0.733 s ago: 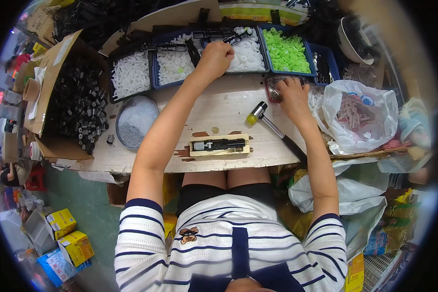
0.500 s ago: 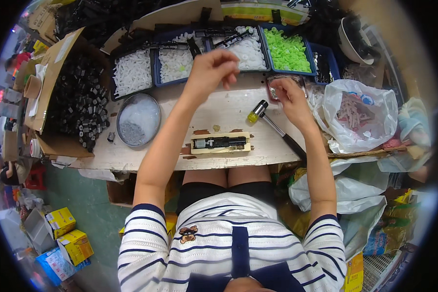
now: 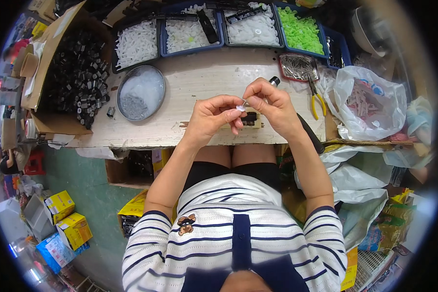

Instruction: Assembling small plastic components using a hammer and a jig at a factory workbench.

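Observation:
My two hands meet above the bench, fingertips close together. My left hand (image 3: pixel 210 120) pinches a small white plastic piece (image 3: pixel 241 108). Between thumb and forefinger, my right hand (image 3: pixel 271 106) grips a thin metal pin (image 3: pixel 245 101), its tip touching or right beside the white piece. Under the hands lies a pale block holding a black assembly (image 3: pixel 250 118), mostly covered by my fingers. A hammer rests by my right hand, its black handle (image 3: pixel 310 134) showing beyond the wrist and part of its head (image 3: pixel 274 81) past the knuckles.
Bins of white parts (image 3: pixel 137 45) and green parts (image 3: pixel 301 31) line the back. A red tray (image 3: pixel 283 73) of metal pins and yellow-handled pliers (image 3: pixel 318 103) are at right, beside a plastic bag (image 3: pixel 343 80). At left stand a round metal dish (image 3: pixel 161 100) and a carton of black parts (image 3: pixel 80 78).
My left hand has come back from the white parts bins, and my right from the pin tray; they now meet over the block with the white piece and the pin. The view has shifted.

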Action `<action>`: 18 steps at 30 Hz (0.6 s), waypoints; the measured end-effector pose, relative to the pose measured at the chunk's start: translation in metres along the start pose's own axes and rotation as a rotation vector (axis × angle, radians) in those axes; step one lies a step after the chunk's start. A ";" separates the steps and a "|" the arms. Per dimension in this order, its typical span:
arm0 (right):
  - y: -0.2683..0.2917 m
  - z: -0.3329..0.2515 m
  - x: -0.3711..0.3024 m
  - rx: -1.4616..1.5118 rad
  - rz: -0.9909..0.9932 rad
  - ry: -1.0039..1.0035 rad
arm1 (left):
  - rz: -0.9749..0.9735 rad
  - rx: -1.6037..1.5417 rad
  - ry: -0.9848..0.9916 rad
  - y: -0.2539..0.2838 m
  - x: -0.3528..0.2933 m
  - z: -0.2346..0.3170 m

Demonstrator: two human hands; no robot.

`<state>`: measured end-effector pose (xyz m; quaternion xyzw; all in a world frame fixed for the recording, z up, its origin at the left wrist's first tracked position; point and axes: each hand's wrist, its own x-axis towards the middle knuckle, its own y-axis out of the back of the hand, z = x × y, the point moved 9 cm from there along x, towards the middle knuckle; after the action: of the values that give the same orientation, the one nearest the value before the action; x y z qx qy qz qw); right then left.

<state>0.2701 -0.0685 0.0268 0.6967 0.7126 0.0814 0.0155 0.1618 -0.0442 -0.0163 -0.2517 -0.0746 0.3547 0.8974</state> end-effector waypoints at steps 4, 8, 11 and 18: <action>-0.007 -0.002 -0.001 -0.003 -0.004 0.009 | 0.031 0.014 -0.032 0.001 -0.006 0.003; -0.013 -0.008 -0.001 -0.063 0.065 0.067 | 0.065 0.016 -0.085 0.005 -0.010 0.003; -0.019 -0.016 -0.002 -0.184 0.168 0.189 | 0.127 -0.024 -0.110 0.015 -0.012 0.000; -0.024 -0.032 -0.013 -0.529 0.234 0.354 | 0.195 -0.120 -0.117 0.028 -0.017 0.000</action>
<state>0.2427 -0.0848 0.0539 0.7205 0.5737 0.3845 0.0625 0.1326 -0.0385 -0.0298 -0.2897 -0.1231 0.4492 0.8361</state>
